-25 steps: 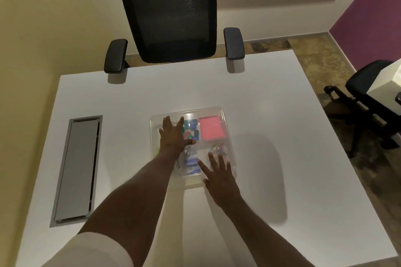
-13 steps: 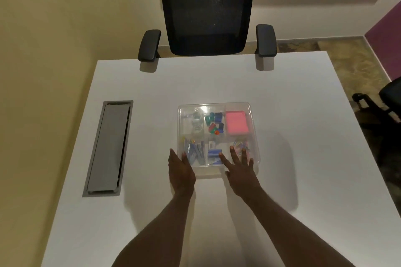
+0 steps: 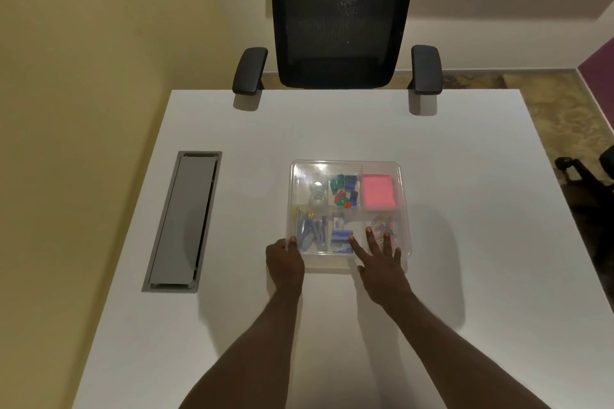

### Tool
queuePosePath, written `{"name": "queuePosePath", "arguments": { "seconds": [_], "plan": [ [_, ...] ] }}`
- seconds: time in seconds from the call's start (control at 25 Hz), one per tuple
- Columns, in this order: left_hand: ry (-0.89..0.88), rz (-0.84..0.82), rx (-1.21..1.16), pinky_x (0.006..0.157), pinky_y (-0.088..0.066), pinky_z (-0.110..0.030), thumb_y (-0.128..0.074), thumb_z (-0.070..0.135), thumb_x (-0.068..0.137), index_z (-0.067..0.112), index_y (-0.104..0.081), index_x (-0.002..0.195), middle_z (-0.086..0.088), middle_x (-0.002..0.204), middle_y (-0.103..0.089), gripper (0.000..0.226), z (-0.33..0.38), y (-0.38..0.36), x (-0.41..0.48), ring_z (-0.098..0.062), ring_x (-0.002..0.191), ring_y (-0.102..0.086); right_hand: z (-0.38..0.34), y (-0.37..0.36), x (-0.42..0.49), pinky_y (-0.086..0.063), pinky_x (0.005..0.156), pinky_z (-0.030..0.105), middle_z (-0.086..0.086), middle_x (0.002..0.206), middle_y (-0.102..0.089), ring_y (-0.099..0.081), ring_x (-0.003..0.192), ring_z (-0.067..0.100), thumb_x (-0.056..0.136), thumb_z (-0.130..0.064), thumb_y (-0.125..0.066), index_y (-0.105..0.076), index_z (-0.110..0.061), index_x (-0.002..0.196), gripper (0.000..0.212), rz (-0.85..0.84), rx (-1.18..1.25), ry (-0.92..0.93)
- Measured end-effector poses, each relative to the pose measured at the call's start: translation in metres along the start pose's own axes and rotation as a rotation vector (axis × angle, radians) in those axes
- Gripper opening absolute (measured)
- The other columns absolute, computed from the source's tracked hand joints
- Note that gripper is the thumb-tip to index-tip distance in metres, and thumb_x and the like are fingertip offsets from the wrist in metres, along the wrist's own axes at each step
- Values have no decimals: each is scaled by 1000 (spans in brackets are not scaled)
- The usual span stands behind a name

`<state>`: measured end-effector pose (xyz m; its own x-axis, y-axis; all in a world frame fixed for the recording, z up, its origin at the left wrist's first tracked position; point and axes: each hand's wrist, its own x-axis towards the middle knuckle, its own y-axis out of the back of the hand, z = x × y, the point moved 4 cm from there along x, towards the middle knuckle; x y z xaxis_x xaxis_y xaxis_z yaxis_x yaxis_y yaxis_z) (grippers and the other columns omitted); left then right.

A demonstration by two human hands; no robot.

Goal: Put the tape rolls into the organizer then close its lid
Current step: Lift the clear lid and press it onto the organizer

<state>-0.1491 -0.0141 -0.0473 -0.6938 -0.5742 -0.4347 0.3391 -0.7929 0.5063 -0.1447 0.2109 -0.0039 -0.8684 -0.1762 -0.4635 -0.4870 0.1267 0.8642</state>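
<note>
Evidently both hands work to seat the lid (image 3: pixel 347 176): left hand (image 3: pixel 284 259) curled at the organizer (image 3: pixel 406 236) corner, right hand (image 3: pixel 382 262) spread flat pressing down.

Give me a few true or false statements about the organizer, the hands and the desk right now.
1. The lid is on the organizer. True.
2. The right hand lies flat with its fingers spread on the lid. True.
3. The left hand rests at the organizer's far edge. False: it is at the near left corner.
4. The pink pad is in the near left compartment. False: far right.
5. A chair stands beyond the desk. True.
</note>
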Motion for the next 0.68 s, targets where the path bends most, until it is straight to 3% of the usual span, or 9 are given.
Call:
{"name": "queuePosePath", "arguments": {
  "seconds": [0.04,0.12,0.24,0.4,0.68],
  "plan": [
    [-103,26,119,95,-53,-45,-63,21,103,0,-71,115,-21,117,-70,26,10,3,3,-40,115,-65,-1,1,0,-1,121,62,7,168,17,20,150,44,106,-33,-40,10,-42,157,72,6,2,0],
    [-241,36,283,117,-43,-46,-62,18,102,0,-54,146,-20,151,-55,48,37,4,18,-36,142,-51,-1,1,1,0,120,62,7,168,17,21,150,44,106,-33,-41,9,-42,157,72,12,1,-2],
    [-475,-188,526,132,-18,-43,-51,24,108,6,-24,164,-15,173,-25,65,79,-14,46,-29,162,-23,-1,-1,1,1,120,62,8,167,17,22,149,44,105,-31,-44,7,-43,157,74,43,14,3],
    [-564,-304,832,133,-8,-50,-37,28,111,6,0,167,-11,178,3,70,120,-35,89,-25,166,1,2,-4,3,9,117,58,5,167,20,26,148,41,106,-28,-44,9,-46,156,76,50,17,4],
    [-576,-341,951,133,-14,-49,-43,21,105,-1,-7,165,-17,176,-11,74,142,-44,112,-29,164,-13,6,-14,8,11,115,60,6,166,15,23,148,42,102,-28,-52,2,-44,157,79,102,29,22]
  ]
}}
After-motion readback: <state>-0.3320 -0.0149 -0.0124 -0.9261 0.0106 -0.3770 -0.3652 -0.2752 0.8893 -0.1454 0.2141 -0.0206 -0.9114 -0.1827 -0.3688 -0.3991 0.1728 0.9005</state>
